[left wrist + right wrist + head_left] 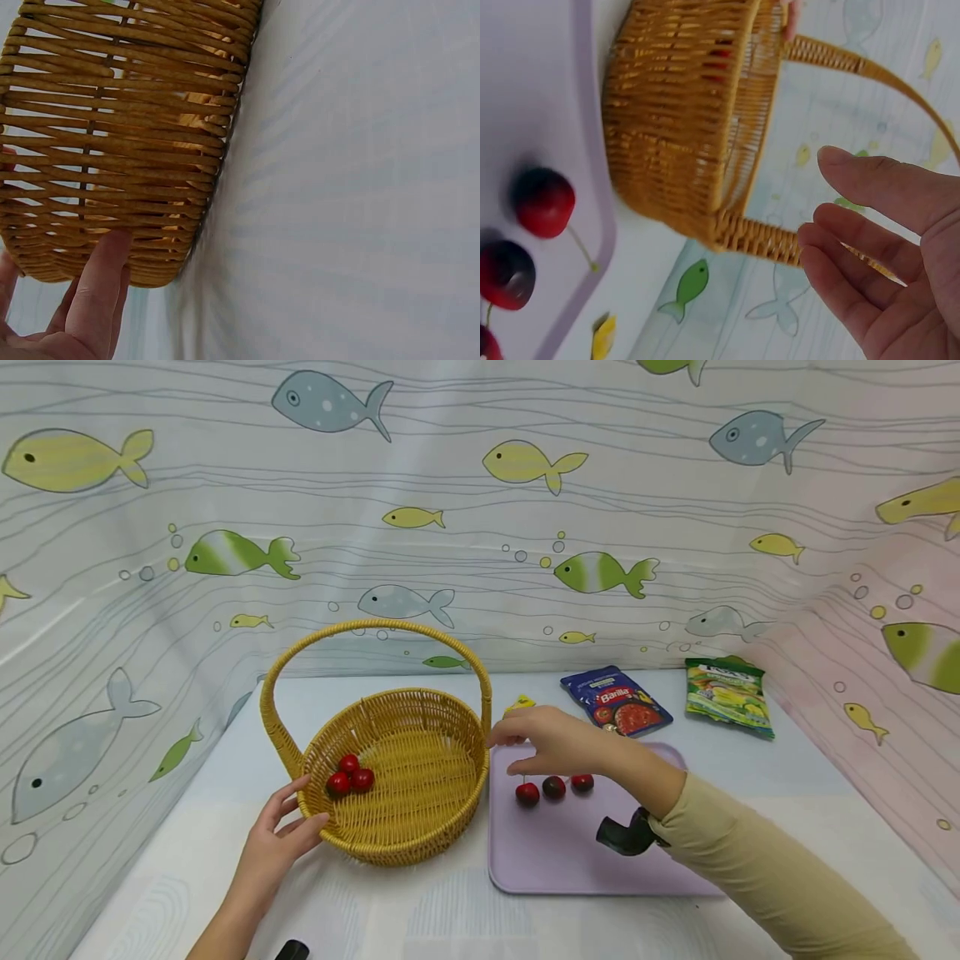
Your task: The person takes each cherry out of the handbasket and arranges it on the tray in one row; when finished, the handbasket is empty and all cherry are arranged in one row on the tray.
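Note:
A yellow wicker basket (405, 847) with a tall arched handle stands left of centre. Several red cherries (350, 776), bunched together, lie inside it at the left. My left hand (273, 835) holds the basket's left rim, its thumb over the edge; in the left wrist view a finger (99, 292) lies along the outer weave. Just right of the basket, my right hand (551, 739) hovers over the tray's far left part. Its thumb and fingers are apart with nothing between them, as the right wrist view shows. Below it, more cherries (553, 787) sit in a row on the tray.
The lilac tray (585, 872) lies right of the basket, close to it. Behind it are a blue Barilla pouch (617, 700), a green snack bag (727, 695) and a small yellow packet (521, 702). A fish-print curtain (480, 560) surrounds the white table.

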Available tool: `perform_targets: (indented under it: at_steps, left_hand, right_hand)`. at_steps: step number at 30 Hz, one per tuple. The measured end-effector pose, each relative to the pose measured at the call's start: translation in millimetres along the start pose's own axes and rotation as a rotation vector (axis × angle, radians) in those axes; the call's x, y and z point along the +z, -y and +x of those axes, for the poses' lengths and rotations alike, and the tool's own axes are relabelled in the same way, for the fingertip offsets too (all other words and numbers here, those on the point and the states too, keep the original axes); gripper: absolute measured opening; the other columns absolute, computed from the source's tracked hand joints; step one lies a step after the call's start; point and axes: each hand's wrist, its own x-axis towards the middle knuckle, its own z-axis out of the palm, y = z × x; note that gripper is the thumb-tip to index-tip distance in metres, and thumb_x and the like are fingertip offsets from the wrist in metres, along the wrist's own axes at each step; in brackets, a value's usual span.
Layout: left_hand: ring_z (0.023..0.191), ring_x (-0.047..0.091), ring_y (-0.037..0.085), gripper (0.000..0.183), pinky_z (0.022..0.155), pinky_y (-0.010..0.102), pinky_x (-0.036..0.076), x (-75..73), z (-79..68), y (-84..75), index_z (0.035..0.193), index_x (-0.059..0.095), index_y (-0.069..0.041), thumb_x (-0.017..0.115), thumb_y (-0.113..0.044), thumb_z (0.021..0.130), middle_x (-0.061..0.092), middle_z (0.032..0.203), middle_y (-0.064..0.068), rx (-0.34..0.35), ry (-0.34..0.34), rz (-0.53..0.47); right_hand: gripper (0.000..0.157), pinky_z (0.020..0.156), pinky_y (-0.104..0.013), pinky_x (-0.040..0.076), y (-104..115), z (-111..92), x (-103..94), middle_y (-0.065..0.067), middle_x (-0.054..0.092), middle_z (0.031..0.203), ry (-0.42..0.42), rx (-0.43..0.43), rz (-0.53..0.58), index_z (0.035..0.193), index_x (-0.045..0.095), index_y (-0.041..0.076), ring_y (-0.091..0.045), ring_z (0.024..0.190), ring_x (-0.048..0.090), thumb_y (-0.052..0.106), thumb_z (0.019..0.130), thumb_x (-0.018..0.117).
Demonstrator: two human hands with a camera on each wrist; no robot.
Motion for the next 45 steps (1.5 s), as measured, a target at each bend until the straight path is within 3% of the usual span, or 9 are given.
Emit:
perform_targets:
  at_steps: [8, 17, 25, 31, 38, 45]
  left_hand:
    - [0.093, 0.049, -0.003, 0.068, 0.079, 0.028, 0.053, -1.1, -0.4, 1.5, 0.146, 0.023, -0.014, 0.062, -0.024, 0.091, 0.019, 0.142, 0.024, -0.008, -0.002, -0.002]
    - [0.105, 0.047, 0.013, 0.069, 0.079, 0.029, 0.053, -0.7, 1.2, 1.9, 0.146, 0.023, -0.015, 0.062, -0.023, 0.091, 0.019, 0.143, 0.024, -0.014, 0.005, -0.002]
    - [0.093, 0.049, -0.004, 0.069, 0.08, 0.028, 0.052, -0.5, 0.2, 1.3, 0.146, 0.022, -0.015, 0.062, -0.022, 0.091, 0.018, 0.143, 0.024, -0.023, 0.011, -0.02]
    - [0.091, 0.05, -0.007, 0.069, 0.08, 0.028, 0.052, -0.6, 0.4, 0.2, 0.146, 0.022, -0.015, 0.062, -0.022, 0.091, 0.018, 0.143, 0.024, -0.02, 0.015, -0.026]
    - [0.089, 0.051, -0.007, 0.068, 0.076, 0.024, 0.052, -1.5, -1.0, 1.8, 0.146, 0.023, -0.013, 0.062, -0.02, 0.091, 0.019, 0.141, 0.023, -0.023, 0.005, -0.034]
    - [0.09, 0.051, -0.007, 0.067, 0.076, 0.023, 0.052, -0.8, 0.4, 2.3, 0.146, 0.023, -0.014, 0.061, -0.02, 0.091, 0.018, 0.142, 0.024, -0.007, 0.015, -0.038]
  right_hand:
    - [0.033, 0.082, -0.018, 0.046, 16.1, 28.7, 8.5, 0.001, 0.061, 0.108, 0.05, -0.096, -0.002, 0.112, 0.063, 0.01, -0.008, 0.094, 0.055, 0.009, 0.081, 0.072]
    - [0.031, 0.08, -0.015, 0.044, 24.4, 59.2, 20.0, 0.003, 0.06, 0.106, 0.13, -0.116, -0.006, 0.111, 0.062, 0.012, -0.006, 0.091, 0.053, 0.009, 0.082, 0.071]
    - [0.03, 0.077, -0.013, 0.041, 31.6, 92.5, 28.9, 0.002, 0.061, 0.101, 0.179, -0.159, -0.05, 0.112, 0.062, 0.011, -0.011, 0.092, 0.054, 0.013, 0.083, 0.071]
    - [0.033, 0.076, -0.012, 0.041, 34.1, 118.8, 41.3, 0.004, 0.061, 0.103, 0.232, -0.119, -0.06, 0.115, 0.062, 0.013, -0.008, 0.093, 0.055, 0.017, 0.084, 0.071]
    - [0.034, 0.072, -0.013, 0.042, 36.2, 152.0, 54.4, -0.003, 0.063, 0.103, 0.29, -0.079, -0.053, 0.115, 0.062, 0.012, -0.009, 0.088, 0.054, 0.016, 0.082, 0.072]
    - [0.032, 0.071, -0.015, 0.044, 28.9, 178.8, 70.7, 0.001, 0.062, 0.102, 0.31, -0.016, -0.025, 0.113, 0.063, 0.013, -0.006, 0.089, 0.053, 0.014, 0.082, 0.072]
